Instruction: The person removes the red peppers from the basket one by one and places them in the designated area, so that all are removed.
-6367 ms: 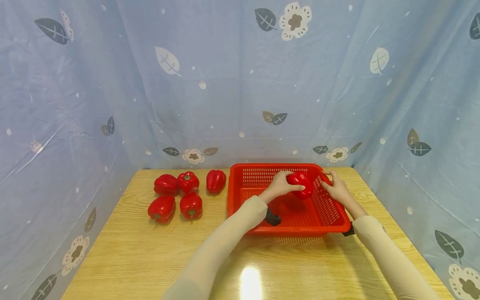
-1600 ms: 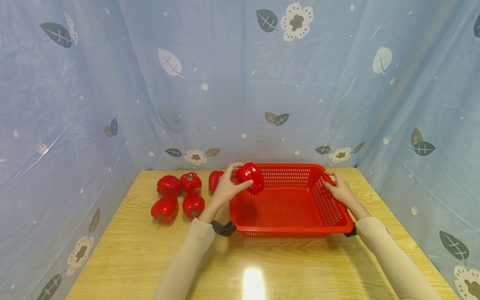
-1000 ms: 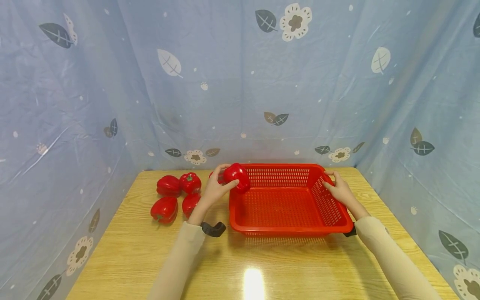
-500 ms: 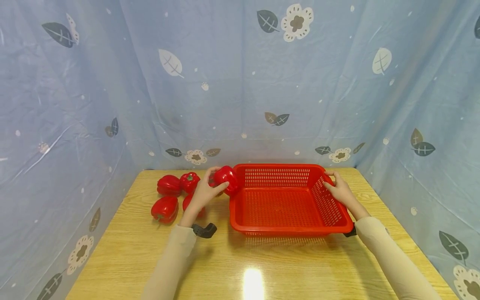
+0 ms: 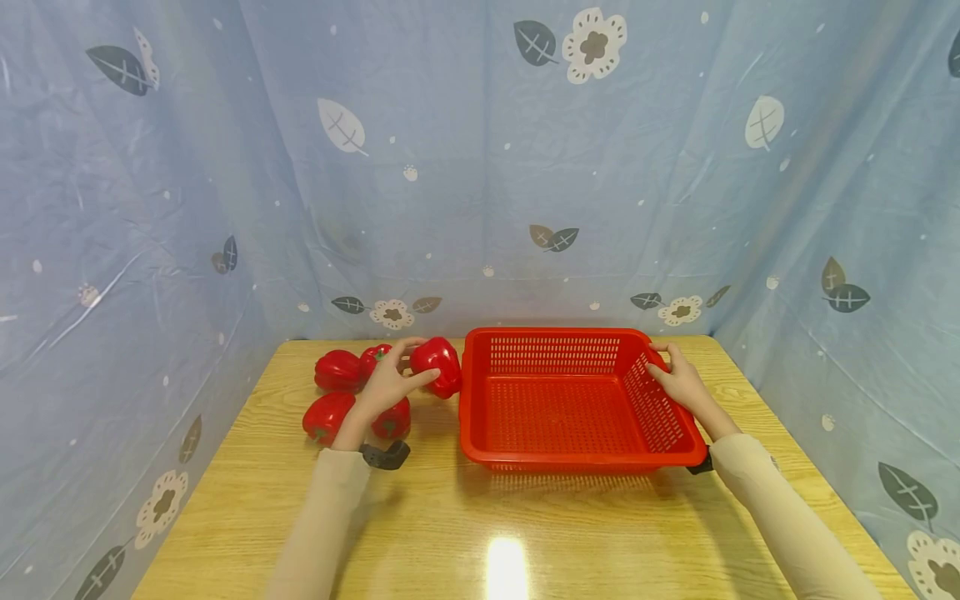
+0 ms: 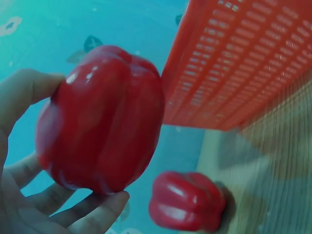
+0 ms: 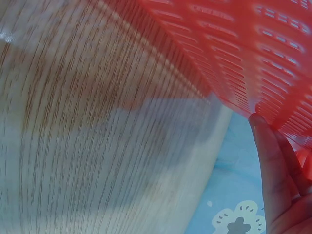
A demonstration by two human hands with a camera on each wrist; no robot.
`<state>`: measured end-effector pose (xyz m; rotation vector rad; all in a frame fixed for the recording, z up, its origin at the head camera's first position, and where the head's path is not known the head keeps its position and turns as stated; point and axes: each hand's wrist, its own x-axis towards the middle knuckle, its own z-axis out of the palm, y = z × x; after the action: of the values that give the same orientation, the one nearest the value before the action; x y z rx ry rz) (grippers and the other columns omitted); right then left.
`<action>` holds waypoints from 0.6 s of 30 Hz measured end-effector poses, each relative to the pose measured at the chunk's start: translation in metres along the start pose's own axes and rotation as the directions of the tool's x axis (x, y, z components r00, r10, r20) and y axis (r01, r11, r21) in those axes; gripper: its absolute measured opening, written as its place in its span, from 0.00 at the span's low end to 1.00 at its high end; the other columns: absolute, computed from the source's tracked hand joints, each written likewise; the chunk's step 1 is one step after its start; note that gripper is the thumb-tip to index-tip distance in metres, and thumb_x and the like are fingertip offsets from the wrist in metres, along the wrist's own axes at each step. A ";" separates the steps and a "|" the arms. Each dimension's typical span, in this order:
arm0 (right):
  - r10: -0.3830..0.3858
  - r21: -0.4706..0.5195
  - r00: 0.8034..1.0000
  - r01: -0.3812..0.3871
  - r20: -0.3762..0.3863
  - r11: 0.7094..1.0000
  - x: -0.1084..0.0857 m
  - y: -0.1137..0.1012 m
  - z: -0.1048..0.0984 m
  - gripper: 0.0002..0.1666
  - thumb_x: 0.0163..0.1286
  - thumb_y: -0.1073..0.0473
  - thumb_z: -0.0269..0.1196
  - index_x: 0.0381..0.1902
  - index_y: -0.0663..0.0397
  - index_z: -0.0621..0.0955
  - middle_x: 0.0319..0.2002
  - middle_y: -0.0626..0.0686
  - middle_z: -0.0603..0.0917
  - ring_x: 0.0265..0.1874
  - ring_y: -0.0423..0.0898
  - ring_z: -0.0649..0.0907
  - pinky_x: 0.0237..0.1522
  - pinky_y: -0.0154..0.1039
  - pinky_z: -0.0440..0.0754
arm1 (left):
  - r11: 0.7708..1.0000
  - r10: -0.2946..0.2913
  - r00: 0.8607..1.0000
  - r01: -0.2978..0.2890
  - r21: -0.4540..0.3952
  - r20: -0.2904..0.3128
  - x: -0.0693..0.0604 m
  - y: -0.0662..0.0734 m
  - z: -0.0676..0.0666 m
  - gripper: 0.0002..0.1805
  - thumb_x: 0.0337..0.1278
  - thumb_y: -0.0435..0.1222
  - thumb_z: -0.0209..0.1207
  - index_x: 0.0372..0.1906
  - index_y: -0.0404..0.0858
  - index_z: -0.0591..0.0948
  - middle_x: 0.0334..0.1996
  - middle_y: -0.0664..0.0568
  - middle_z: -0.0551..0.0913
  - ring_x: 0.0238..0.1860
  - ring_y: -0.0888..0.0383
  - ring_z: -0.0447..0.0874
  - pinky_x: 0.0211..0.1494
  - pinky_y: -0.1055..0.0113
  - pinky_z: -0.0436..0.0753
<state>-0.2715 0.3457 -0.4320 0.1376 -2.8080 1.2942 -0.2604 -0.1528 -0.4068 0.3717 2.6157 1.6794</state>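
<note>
In the head view my left hand [image 5: 386,385] holds a red bell pepper [image 5: 437,368] by its sides, just left of the red plastic basket [image 5: 581,458]. Seen from the left wrist, the thumb and fingers curl round this glossy pepper [image 6: 105,122], above the table and close to the basket wall [image 6: 224,63]. A second bell pepper [image 6: 187,201] sits on the table beyond it; from the head it is hidden behind the held one. My right hand [image 5: 681,385] grips the basket's right rim, thumb inside. The right wrist view shows fingers [image 7: 273,165] against the slotted outer wall [image 7: 234,53].
More red bell peppers lie at the left of the wooden table [image 5: 247,500]: one at the back [image 5: 337,371], one partly behind my hand [image 5: 372,358], and two nearer, a left one [image 5: 327,418] and a right one [image 5: 392,419]. A blue patterned curtain [image 5: 450,192] encloses the table's back and sides.
My left hand has carried the bell pepper from inside the basket's right side leftward, over the left rim, and lower beside the basket. My right hand keeps its grip on the rim.
</note>
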 end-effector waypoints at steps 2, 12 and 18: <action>0.003 0.000 1.000 -0.003 0.000 1.000 0.000 0.000 0.000 0.28 0.72 0.55 0.49 0.64 0.62 0.58 0.41 0.74 0.78 0.22 0.49 0.83 0.23 0.39 0.81 | 1.000 0.003 1.000 -0.003 0.008 0.006 0.000 -0.003 -0.003 0.35 0.46 0.50 0.67 0.61 0.50 0.67 0.56 0.47 0.72 0.54 0.45 0.74 0.52 0.50 0.78; 0.008 0.007 1.000 -0.008 0.001 1.000 -0.001 0.000 0.000 0.27 0.73 0.55 0.49 0.64 0.61 0.58 0.43 0.75 0.77 0.23 0.49 0.83 0.23 0.39 0.81 | 0.999 -0.005 0.997 0.002 0.044 0.077 -0.001 -0.020 -0.009 0.37 0.42 0.53 0.68 0.60 0.49 0.67 0.56 0.49 0.73 0.53 0.45 0.75 0.52 0.54 0.79; 0.008 0.015 1.000 -0.008 0.004 1.000 -0.001 0.001 0.000 0.28 0.73 0.54 0.49 0.64 0.61 0.58 0.43 0.75 0.77 0.23 0.49 0.83 0.23 0.39 0.81 | 0.996 0.013 0.995 -0.021 0.088 0.096 -0.001 -0.023 -0.007 0.36 0.43 0.53 0.68 0.59 0.49 0.68 0.50 0.49 0.76 0.47 0.48 0.79 0.45 0.60 0.81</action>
<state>-0.2704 0.3461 -0.4325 0.1298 -2.8060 1.3182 -0.2651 -0.1689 -0.4247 0.4649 2.6317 1.5128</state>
